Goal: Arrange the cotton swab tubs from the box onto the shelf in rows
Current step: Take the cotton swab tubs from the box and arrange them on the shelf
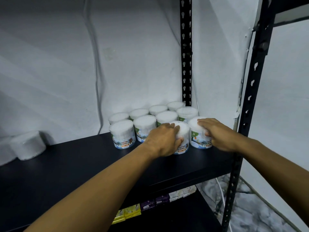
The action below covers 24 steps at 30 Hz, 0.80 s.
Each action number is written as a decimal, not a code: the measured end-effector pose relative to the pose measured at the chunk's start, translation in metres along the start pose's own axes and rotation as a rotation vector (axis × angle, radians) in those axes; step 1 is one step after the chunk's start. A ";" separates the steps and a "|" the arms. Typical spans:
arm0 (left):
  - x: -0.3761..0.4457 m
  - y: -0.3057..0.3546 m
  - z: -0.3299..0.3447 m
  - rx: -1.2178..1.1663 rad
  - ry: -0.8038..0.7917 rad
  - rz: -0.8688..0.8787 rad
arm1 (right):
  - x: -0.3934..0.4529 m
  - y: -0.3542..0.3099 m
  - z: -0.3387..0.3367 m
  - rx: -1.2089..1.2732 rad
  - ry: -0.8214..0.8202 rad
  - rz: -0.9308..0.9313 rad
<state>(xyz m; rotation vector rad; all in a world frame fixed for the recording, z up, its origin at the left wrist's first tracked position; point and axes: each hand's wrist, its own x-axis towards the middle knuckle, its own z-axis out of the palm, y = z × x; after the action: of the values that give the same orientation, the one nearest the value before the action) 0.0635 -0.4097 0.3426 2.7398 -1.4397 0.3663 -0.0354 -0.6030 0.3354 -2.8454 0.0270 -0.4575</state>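
Several round clear cotton swab tubs (122, 133) with "Cotton Buds" labels stand in rows at the back right of a black shelf board (83, 164). My left hand (163, 139) grips the side of a front-row tub (183, 131). My right hand (217, 133) rests over the top and side of the rightmost front tub (194, 124), next to the first. Both tubs stand upright on the shelf. The box is not in view.
A white wrapped roll pack (27, 145) sits at the shelf's far left. Black slotted uprights (186, 52) (250, 97) frame the right side. A lower shelf holds yellow, purple and white packets (150, 205). White wall behind; a cable runs along the floor at right.
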 end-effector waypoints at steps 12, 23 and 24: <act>0.017 0.002 0.002 0.037 0.013 0.017 | 0.019 0.007 0.006 -0.071 0.013 0.098; 0.021 0.003 0.001 0.056 0.046 0.019 | 0.027 0.011 0.009 -0.106 0.048 0.070; 0.021 0.002 0.002 0.054 0.051 0.020 | 0.027 0.011 0.010 -0.110 0.048 0.068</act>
<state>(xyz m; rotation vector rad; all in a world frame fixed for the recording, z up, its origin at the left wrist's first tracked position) 0.0731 -0.4281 0.3452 2.7381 -1.4669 0.4789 -0.0069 -0.6132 0.3316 -2.9291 0.1627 -0.5250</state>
